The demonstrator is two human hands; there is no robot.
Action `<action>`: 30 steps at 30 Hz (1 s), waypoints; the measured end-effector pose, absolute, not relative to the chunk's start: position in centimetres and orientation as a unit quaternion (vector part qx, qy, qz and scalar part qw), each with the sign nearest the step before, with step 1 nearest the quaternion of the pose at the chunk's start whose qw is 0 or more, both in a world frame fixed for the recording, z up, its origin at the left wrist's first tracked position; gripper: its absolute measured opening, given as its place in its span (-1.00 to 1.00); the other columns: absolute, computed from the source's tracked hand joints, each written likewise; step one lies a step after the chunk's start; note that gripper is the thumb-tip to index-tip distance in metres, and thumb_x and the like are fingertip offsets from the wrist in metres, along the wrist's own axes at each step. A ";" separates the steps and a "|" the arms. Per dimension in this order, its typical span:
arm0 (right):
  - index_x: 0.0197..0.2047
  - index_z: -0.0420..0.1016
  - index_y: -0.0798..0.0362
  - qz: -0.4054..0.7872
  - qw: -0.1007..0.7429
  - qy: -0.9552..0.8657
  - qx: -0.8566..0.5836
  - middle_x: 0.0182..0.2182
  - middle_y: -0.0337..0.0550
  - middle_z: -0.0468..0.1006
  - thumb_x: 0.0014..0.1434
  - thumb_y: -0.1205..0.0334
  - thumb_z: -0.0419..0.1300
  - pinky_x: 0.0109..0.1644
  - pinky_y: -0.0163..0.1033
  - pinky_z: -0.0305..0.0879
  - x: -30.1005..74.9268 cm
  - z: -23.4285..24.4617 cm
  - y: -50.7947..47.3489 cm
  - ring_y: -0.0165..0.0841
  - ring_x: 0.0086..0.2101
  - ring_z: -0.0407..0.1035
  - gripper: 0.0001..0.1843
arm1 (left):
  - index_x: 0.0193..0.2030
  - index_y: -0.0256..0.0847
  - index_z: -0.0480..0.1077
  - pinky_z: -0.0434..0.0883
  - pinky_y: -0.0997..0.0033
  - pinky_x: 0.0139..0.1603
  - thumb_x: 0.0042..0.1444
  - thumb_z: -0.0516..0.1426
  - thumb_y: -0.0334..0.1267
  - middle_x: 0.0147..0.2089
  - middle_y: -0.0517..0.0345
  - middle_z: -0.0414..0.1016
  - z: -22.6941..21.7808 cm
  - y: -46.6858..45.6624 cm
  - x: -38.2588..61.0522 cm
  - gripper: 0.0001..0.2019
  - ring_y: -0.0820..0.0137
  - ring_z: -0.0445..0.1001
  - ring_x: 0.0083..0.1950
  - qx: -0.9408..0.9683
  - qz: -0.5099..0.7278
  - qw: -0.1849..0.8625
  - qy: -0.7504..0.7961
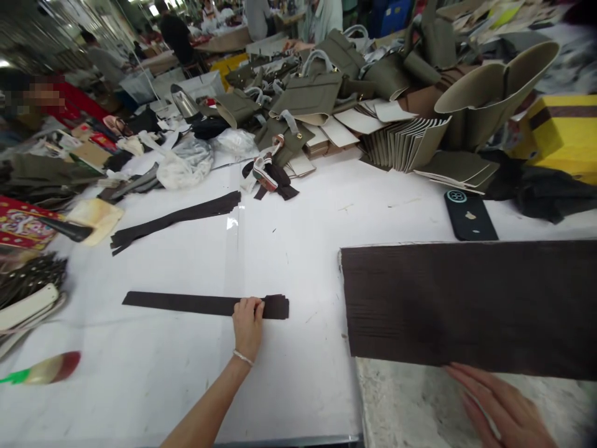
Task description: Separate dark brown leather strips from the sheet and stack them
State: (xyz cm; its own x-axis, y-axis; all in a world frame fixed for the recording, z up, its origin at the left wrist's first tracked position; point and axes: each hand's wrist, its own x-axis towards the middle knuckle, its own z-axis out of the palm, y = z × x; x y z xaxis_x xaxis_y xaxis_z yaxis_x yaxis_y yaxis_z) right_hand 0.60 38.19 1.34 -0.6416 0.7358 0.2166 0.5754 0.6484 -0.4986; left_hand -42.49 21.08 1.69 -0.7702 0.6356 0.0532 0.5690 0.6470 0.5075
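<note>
My left hand [247,325] reaches forward over the white table [289,249] and rests on a long dark brown strip [186,303], with its fingers curled onto the strip near its right end. My right hand [501,407] lies flat at the lower right, fingers stretched out, just below the near edge of a large dark brown textured panel [466,305]. That panel sits on a pale stone slab [410,404].
A second bundle of dark strips [177,219] lies farther back on the left. A black phone [469,215] is behind the panel. Olive bags and stacked pieces [405,143] crowd the far side. Tools and a brush [44,368] lie at the left. People work in the background.
</note>
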 end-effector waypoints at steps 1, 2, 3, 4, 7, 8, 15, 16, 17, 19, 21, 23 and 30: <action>0.20 0.14 -0.58 0.218 0.211 -0.882 -0.361 -0.01 -0.21 0.44 0.13 -0.01 0.00 -0.09 0.22 0.37 -1.2 1.7 36.8 0.01 -0.02 0.33 -0.46 | -0.41 -0.16 0.36 0.28 0.16 -0.15 0.19 -0.04 -0.15 -0.34 0.07 0.39 2.0 20.9 -42.6 -0.75 0.23 0.30 -0.25 0.328 0.273 0.075 0.901; 0.18 0.17 -0.55 0.253 0.215 -0.874 -0.355 -0.02 -0.23 0.44 0.16 0.02 0.01 -0.09 0.16 0.41 -3.1 2.2 35.4 -0.03 -0.03 0.35 -0.49 | -0.41 -0.15 0.36 0.28 0.19 -0.17 0.20 -0.04 -0.13 -0.36 0.09 0.39 2.4 20.7 -42.6 -0.74 0.25 0.30 -0.26 0.322 0.289 0.084 0.897; 0.17 0.20 -0.50 0.299 0.215 -0.859 -0.355 -0.01 -0.25 0.44 0.20 0.06 0.01 -0.07 0.10 0.42 -5.1 2.6 34.1 -0.09 -0.03 0.35 -0.54 | -0.41 -0.15 0.36 0.28 0.22 -0.19 0.20 -0.04 -0.11 -0.37 0.11 0.38 2.9 20.5 -42.4 -0.73 0.27 0.31 -0.27 0.315 0.305 0.093 0.894; 0.15 0.23 -0.45 0.354 0.207 -0.840 -0.357 0.01 -0.26 0.43 0.24 0.09 0.00 -0.03 0.03 0.43 -7.1 3.1 32.8 -0.14 -0.03 0.36 -0.58 | -0.41 -0.15 0.36 0.28 0.25 -0.21 0.20 -0.03 -0.08 -0.38 0.13 0.38 3.5 20.2 -42.1 -0.72 0.28 0.32 -0.28 0.308 0.320 0.103 0.890; 0.13 0.30 -0.22 0.516 0.163 -0.753 -0.374 0.08 -0.17 0.36 0.29 0.07 0.00 0.04 -0.09 0.38 -13.2 4.4 29.5 -0.22 -0.02 0.34 -0.65 | -0.40 -0.16 0.37 0.30 0.33 -0.26 0.19 0.00 -0.04 -0.39 0.17 0.39 5.5 19.5 -40.2 -0.71 0.34 0.34 -0.31 0.298 0.352 0.141 0.876; 0.13 0.31 -0.15 0.559 0.157 -0.719 -0.382 0.09 -0.12 0.35 0.29 0.03 0.01 0.04 -0.11 0.37 -15.1 4.7 28.7 -0.22 -0.03 0.34 -0.63 | -0.40 -0.16 0.37 0.30 0.36 -0.29 0.18 0.01 -0.04 -0.40 0.18 0.40 6.2 19.3 -39.3 -0.71 0.36 0.35 -0.32 0.297 0.360 0.157 0.870; -0.19 0.42 0.08 0.709 0.176 -0.548 -0.408 -0.30 -0.15 0.47 0.14 -0.12 0.18 -0.18 -0.23 0.34 -21.5 4.8 27.2 -0.29 -0.25 0.35 -0.60 | -0.43 -0.17 0.38 0.34 0.37 -0.27 0.13 0.10 -0.07 -0.41 0.18 0.40 8.8 19.2 -32.9 -0.76 0.37 0.36 -0.33 0.287 0.425 0.349 0.784; -0.31 0.39 0.09 0.708 0.178 -0.544 -0.414 -0.40 -0.19 0.43 0.15 -0.12 0.17 -0.24 -0.26 0.32 -21.1 5.0 27.4 -0.33 -0.33 0.32 -0.61 | -0.37 -0.17 0.40 0.37 0.32 -0.19 0.12 0.11 -0.08 -0.34 0.14 0.43 9.0 19.4 -32.5 -0.79 0.33 0.40 -0.26 0.294 0.427 0.348 0.781; -0.38 0.36 0.09 0.702 0.181 -0.545 -0.420 -0.46 -0.22 0.39 0.17 -0.12 0.15 -0.29 -0.29 0.29 -20.6 5.3 27.7 -0.36 -0.38 0.29 -0.60 | -0.27 -0.16 0.41 0.37 0.26 -0.07 0.10 0.12 -0.09 -0.22 0.09 0.46 9.1 19.7 -32.1 -0.80 0.28 0.41 -0.14 0.303 0.428 0.343 0.779; -0.41 0.33 0.08 0.685 0.180 -0.564 -0.424 -0.50 -0.25 0.35 0.19 -0.10 0.13 -0.35 -0.33 0.24 -19.0 6.4 28.5 -0.39 -0.42 0.27 -0.61 | 0.00 -0.11 0.33 0.29 0.14 0.14 0.05 0.18 -0.08 0.05 -0.01 0.40 9.4 20.6 -31.8 -0.63 0.19 0.34 0.11 0.325 0.435 0.366 0.756; -0.36 0.38 0.07 0.664 0.166 -0.606 -0.404 -0.48 -0.26 0.39 0.23 -0.03 0.10 -0.35 -0.34 0.21 -17.0 8.0 29.3 -0.41 -0.43 0.29 -0.67 | 0.16 -0.07 0.20 0.28 0.13 0.16 0.04 0.19 -0.05 0.14 -0.05 0.35 9.7 22.1 -31.6 -0.45 0.18 0.31 0.16 0.340 0.441 0.484 0.675; -0.33 0.43 0.05 0.627 0.154 -0.663 -0.378 -0.46 -0.27 0.44 0.26 0.07 0.07 -0.32 -0.35 0.20 -14.9 9.8 30.2 -0.43 -0.44 0.32 -0.74 | 0.18 -0.08 0.18 0.36 0.23 0.01 0.05 0.19 -0.03 0.02 -0.03 0.42 9.5 23.7 -31.3 -0.44 0.25 0.40 0.01 0.339 0.429 0.627 0.555; -0.40 0.42 0.06 0.506 0.148 -0.734 -0.428 -0.49 -0.25 0.43 0.28 0.07 0.05 -0.34 -0.35 0.16 -6.1 13.8 33.2 -0.44 -0.44 0.30 -0.69 | -0.26 -0.25 0.45 0.11 0.50 -0.47 -0.08 0.25 0.11 -0.50 0.24 0.29 7.2 26.4 -27.8 -0.56 0.56 0.18 -0.49 0.298 0.308 0.819 0.382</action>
